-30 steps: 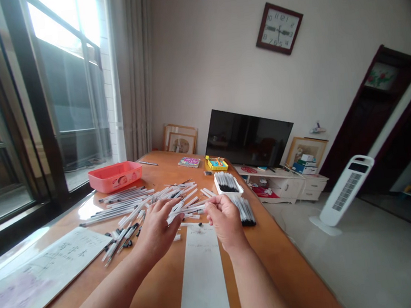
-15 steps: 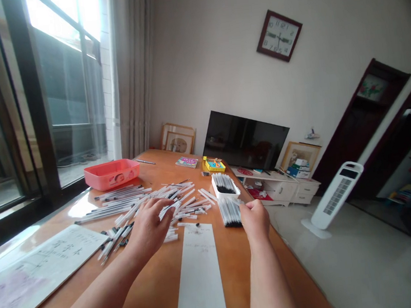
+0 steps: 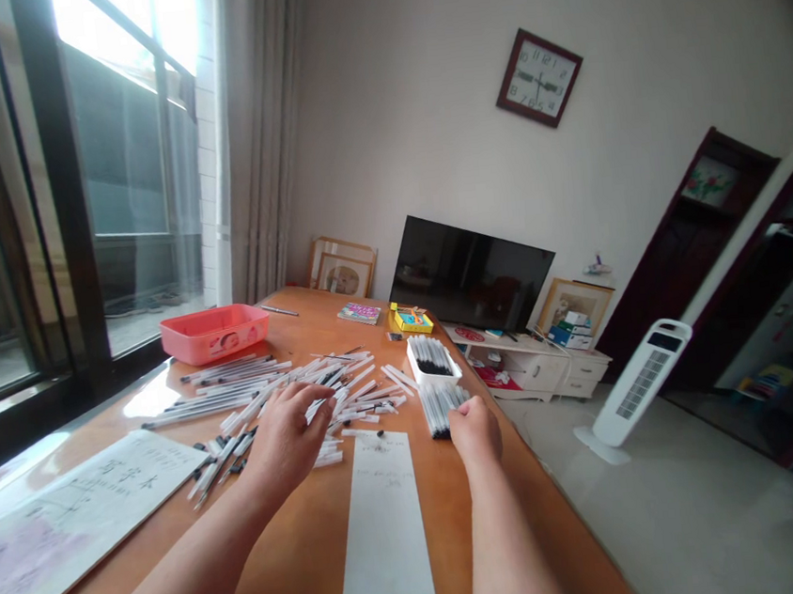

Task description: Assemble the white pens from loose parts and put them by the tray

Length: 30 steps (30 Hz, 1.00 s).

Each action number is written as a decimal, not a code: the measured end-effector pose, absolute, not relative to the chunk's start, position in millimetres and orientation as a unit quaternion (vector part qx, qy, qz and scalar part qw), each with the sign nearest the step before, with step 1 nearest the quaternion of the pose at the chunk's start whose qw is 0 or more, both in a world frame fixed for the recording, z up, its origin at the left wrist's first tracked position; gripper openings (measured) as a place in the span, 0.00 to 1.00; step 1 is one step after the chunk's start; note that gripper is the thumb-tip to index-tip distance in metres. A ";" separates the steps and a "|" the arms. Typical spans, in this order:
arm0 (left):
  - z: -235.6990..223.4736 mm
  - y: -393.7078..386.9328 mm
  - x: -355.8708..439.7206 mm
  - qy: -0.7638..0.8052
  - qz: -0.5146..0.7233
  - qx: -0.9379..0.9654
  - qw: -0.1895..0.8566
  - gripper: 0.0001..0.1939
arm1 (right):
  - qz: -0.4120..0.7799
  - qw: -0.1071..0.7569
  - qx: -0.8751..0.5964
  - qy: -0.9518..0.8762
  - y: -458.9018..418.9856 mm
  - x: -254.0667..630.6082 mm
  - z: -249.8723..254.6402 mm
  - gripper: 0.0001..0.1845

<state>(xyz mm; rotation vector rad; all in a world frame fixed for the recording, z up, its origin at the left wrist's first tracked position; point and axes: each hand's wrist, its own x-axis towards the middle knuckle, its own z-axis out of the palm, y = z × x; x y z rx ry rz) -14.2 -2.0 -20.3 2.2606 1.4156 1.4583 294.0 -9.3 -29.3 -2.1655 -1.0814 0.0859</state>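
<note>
My left hand [image 3: 287,431] is over the near side of a loose pile of white pens and pen parts [image 3: 356,391], its fingers bent toward the thumb; what lies between the fingertips I cannot make out. At the right edge of a neat row of clear pens with black ends [image 3: 438,406], my right hand [image 3: 476,428] is closed, thumb and forefinger pinched at a pen there. Directly behind that row stands a white box [image 3: 414,363] of similar pens. A blank-looking white paper strip [image 3: 386,539] lies between my forearms.
A pink plastic bin [image 3: 213,337] stands at the table's left edge. At the left lies a writing booklet [image 3: 86,519]. Farther back are a yellow box [image 3: 411,320] and a colourful booklet [image 3: 359,313]. The table's right edge runs beside my right forearm.
My right hand has moved slightly left, closer against the row of pens. My left hand has stayed almost in place over the pile.
</note>
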 end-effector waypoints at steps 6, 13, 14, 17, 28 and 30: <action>-20.7 -1.2 -14.0 0.462 0.484 0.741 0.053 0.14 | 0.056 0.337 -0.834 -0.433 -7.0 299.0 -35.7 0.05; -23.8 2.8 -16.1 0.468 0.482 0.738 0.065 0.14 | 0.056 0.351 -0.832 -0.426 -5.9 301.7 -38.5 0.07; -24.0 3.3 -16.3 0.469 0.482 0.737 0.065 0.14 | 0.054 0.356 -0.832 -0.422 -6.4 301.5 -38.0 0.08; -22.6 2.9 -16.5 0.473 0.484 0.733 0.065 0.15 | 0.036 0.380 -0.832 -0.402 -8.3 301.0 -33.5 0.08; -18.2 8.5 -28.9 0.515 0.528 0.661 0.136 0.19 | -0.016 0.618 -0.641 -0.454 -14.2 263.2 -15.6 0.14; -18.1 9.6 -32.3 0.534 0.531 0.635 0.171 0.21 | 0.019 0.611 -0.612 -0.502 -15.5 247.7 -17.5 0.14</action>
